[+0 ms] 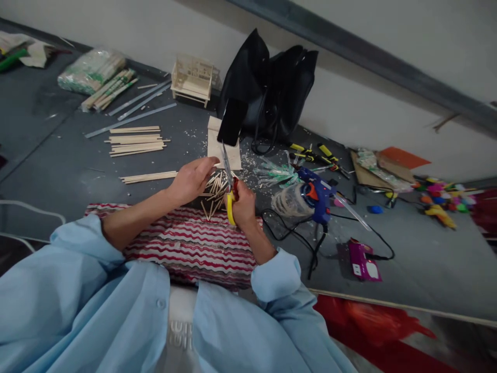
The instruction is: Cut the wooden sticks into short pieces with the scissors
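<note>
My right hand (241,204) is wrapped round the scissors (230,199), which have yellow and red handles; the blades point up and away from me. Close to the blades, my left hand (194,178) is closed with its fingertips pinching a thin wooden stick, mostly hidden by the fingers. Below both hands lies a heap of short cut sticks (217,187), partly covered by the hands. A row of long wooden sticks (149,176) lies by my left wrist, and more stick bundles (135,140) lie farther left. Behind the blades is a beige paper sheet (213,147).
A phone (233,122) leans against a black bag (248,77). A small wooden model bench (192,85) stands at the back. On the right, a blue glue gun (319,199) rests on a plastic jar (289,201), its cord trailing. A striped cloth (186,243) lies in front of me.
</note>
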A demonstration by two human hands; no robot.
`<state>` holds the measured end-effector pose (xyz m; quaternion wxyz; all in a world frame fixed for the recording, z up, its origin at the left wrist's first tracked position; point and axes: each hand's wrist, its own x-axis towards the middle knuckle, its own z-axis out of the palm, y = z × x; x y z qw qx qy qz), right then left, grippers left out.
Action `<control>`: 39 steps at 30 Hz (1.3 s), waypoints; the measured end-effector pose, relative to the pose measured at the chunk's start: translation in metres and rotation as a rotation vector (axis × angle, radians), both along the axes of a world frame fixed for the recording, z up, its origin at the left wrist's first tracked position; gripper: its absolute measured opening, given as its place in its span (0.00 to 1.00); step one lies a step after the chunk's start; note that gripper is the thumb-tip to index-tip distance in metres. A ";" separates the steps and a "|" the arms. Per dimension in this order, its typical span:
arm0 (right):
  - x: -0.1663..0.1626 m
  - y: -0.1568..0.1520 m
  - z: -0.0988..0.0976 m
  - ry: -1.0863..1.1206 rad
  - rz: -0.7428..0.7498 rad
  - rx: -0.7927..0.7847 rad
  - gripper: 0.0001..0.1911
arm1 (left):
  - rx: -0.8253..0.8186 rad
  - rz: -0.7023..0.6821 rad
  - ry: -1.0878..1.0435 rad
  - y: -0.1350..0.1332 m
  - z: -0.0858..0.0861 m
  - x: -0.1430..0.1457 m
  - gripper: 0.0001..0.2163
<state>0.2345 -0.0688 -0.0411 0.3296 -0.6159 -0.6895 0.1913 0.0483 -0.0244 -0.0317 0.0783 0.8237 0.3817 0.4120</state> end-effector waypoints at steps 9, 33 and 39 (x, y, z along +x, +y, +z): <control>0.013 0.008 0.000 0.007 -0.084 0.115 0.10 | -0.274 -0.090 -0.253 0.003 0.011 -0.005 0.14; 0.013 0.014 -0.009 -0.051 -0.058 0.134 0.06 | -0.823 0.146 0.709 0.047 0.046 -0.107 0.13; 0.013 0.013 -0.005 -0.039 -0.069 0.095 0.05 | -0.926 0.112 0.605 0.051 0.029 -0.111 0.04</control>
